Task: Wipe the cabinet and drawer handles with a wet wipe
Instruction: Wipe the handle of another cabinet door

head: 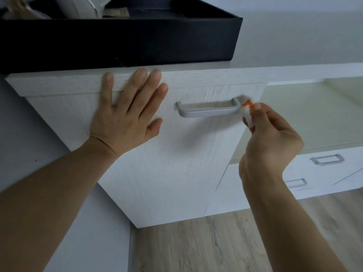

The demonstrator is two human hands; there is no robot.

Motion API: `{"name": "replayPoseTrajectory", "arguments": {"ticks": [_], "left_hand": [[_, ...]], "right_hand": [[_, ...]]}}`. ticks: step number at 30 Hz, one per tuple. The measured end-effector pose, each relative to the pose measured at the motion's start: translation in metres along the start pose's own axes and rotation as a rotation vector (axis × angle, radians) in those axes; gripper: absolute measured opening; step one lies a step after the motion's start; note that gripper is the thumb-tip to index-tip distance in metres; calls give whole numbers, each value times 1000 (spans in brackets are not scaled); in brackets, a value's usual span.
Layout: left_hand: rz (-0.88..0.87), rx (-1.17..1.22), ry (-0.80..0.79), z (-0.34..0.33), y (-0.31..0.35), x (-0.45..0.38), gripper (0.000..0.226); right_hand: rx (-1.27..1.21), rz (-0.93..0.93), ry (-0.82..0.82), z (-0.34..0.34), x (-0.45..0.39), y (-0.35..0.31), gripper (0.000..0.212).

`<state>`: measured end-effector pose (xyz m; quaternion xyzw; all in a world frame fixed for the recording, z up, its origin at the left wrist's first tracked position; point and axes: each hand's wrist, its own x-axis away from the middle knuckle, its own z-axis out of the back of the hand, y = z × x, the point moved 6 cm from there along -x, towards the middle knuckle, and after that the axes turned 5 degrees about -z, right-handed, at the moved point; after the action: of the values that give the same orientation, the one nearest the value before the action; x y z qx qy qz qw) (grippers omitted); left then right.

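Observation:
A silver bar handle (pixel 208 112) runs across the white cabinet door (pixel 169 163). My right hand (pixel 273 146) pinches a small folded white wet wipe (pixel 247 112) with an orange patch and holds it against the handle's right end. My left hand (pixel 127 112) lies flat with straight, spread fingers on the door's upper left, fingertips reaching the cabinet's top edge, left of the handle.
A black fabric box (pixel 137 40) with items inside sits on the cabinet top right above the door. To the right is a lower white unit with a glass top (pixel 314 114) and two silver drawer handles (pixel 327 160) (pixel 296 183). Wood-look floor (pixel 216 248) lies below.

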<state>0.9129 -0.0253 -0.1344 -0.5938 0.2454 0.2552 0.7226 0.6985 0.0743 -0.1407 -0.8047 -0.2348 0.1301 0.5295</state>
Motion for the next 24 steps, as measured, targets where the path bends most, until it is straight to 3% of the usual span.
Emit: {"name": "replayPoseTrajectory", "arguments": {"ticks": [6,14,18,21,24], "left_hand": [[19,56,-18,5,0,2,77],[95,291,-208,41,-4,-10,65],[134,393,-358,67,-20,-28,64],[180,497,-506,80,-44,-47,77],[254,567,-574,88,-81,-72,58]], "right_hand": [[76,-68,-104,-4,-4,4,8],[297,-138,-199,-4,28,-13,11],[359,-35,-241,-34,29,-65,11],[410,60,-318,-67,24,-116,8],[507,177,-410,-103,23,-161,11]]}}
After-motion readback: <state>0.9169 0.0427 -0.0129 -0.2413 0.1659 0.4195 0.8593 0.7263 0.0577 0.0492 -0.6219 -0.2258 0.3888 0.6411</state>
